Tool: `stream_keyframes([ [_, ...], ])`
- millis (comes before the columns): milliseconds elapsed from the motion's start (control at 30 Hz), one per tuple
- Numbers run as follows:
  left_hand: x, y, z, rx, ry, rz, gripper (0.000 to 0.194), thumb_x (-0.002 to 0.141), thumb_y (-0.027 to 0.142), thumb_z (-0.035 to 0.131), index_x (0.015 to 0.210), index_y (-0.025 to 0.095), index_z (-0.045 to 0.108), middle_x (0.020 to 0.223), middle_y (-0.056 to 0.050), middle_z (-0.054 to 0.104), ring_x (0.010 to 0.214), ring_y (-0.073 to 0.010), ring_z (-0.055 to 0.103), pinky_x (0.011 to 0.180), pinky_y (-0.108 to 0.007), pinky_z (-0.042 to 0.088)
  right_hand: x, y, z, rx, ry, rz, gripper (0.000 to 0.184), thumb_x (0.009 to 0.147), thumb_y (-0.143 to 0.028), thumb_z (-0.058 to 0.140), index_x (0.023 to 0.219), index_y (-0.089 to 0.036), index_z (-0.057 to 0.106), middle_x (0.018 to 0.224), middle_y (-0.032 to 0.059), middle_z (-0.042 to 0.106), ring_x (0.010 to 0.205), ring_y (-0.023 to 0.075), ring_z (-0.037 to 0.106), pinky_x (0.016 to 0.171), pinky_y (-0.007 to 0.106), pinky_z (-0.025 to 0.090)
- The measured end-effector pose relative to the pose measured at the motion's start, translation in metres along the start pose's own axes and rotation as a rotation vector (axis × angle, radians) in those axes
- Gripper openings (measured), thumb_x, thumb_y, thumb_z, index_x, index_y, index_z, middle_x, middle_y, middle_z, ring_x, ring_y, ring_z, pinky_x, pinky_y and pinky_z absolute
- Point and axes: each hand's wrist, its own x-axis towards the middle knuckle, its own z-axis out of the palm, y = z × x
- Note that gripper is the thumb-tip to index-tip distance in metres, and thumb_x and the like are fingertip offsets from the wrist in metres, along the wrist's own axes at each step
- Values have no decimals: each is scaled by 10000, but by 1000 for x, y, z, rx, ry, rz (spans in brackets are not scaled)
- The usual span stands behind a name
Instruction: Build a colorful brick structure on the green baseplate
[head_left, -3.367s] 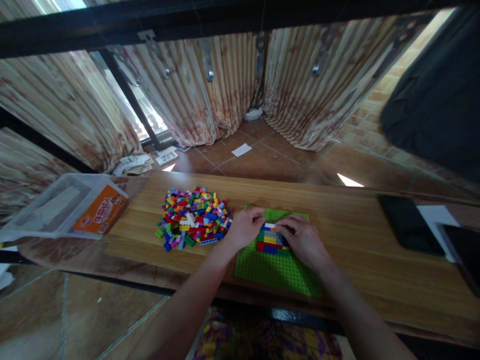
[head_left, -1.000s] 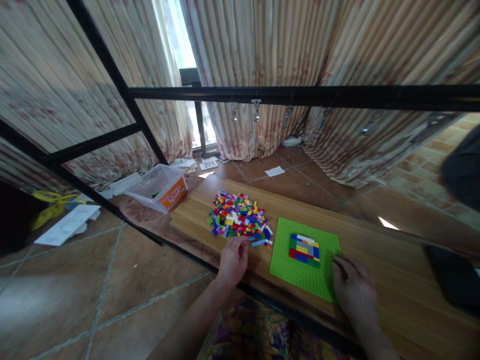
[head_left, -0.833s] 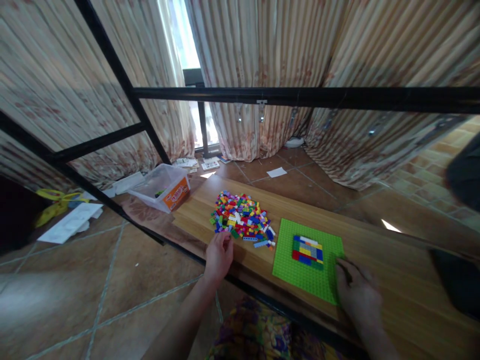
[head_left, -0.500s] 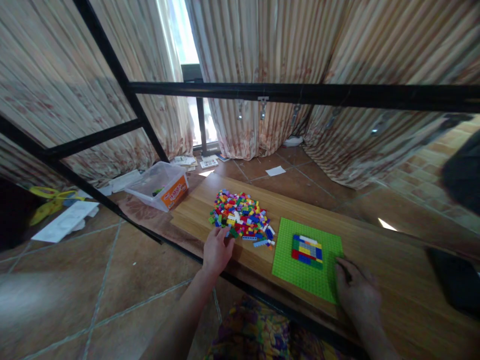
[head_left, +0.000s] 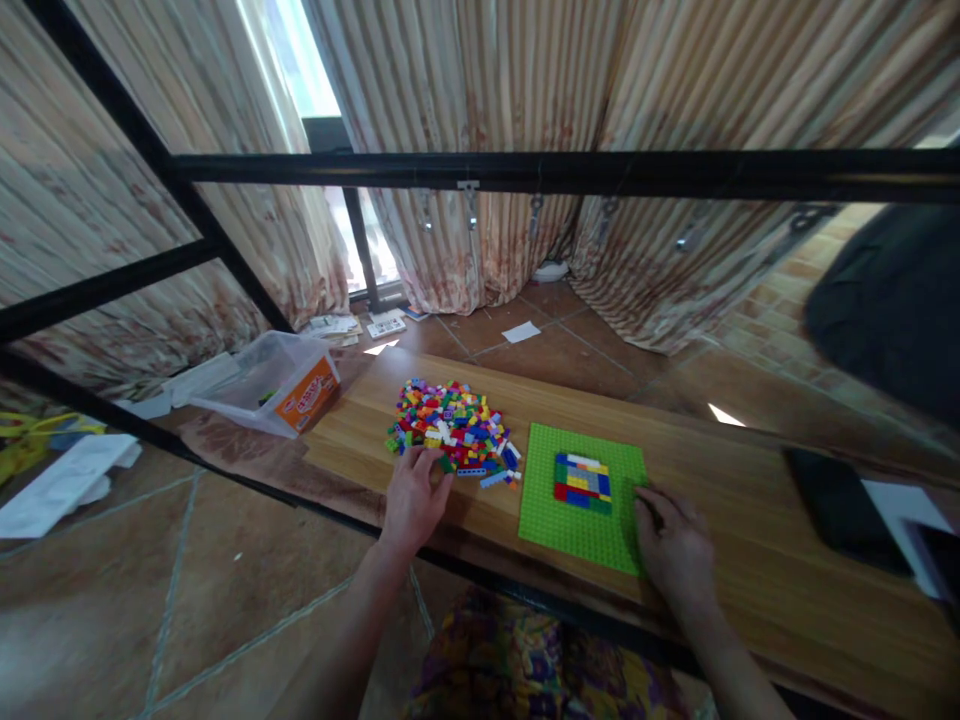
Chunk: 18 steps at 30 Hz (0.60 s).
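From my end, the left hand is curled at the near edge of the brick pile, fingertips right by a dark green brick; can't tell if it's gripping it. That hand blocks my view of some bricks. The right hand is loosely bent at the right edge of the green baseplate, can't tell if it's pinching. The flat multicolored build sits on the plate between the 2 hands. Clear box off left, black flat thing over right.
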Motion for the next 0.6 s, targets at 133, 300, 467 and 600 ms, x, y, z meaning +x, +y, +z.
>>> stream_keyframes([
  [133,8,38,9,-192,-155,151,270,846,176,579,1112,222,568,1112,-63,606,1045,-209,581,948,-376,487,1,-2,0,12,1,13,314,904,-372,466,962,-166,696,992,117,656,936,236,584,884,415,483],
  [300,30,84,46,-313,-361,218,297,828,135,581,1116,206,574,1108,-63,616,995,-191,605,915,-358,501,0,-4,-2,32,7,25,281,905,-347,479,963,-177,696,997,109,657,928,234,583,866,409,492],
  [467,47,101,77,-319,-449,216,342,797,110,602,1132,172,581,1072,-68,627,946,-186,614,882,-344,509,1,-7,-2,67,-2,55,276,909,-332,481,970,-170,695,1021,117,656,953,232,581,866,404,493],
  [600,53,106,88,-319,-481,195,361,775,95,620,1128,164,584,1056,-68,636,919,-183,619,877,-339,512,1,-8,-3,79,-8,77,262,910,-319,486,970,-179,699,1016,112,658,965,233,580,863,408,490],
])
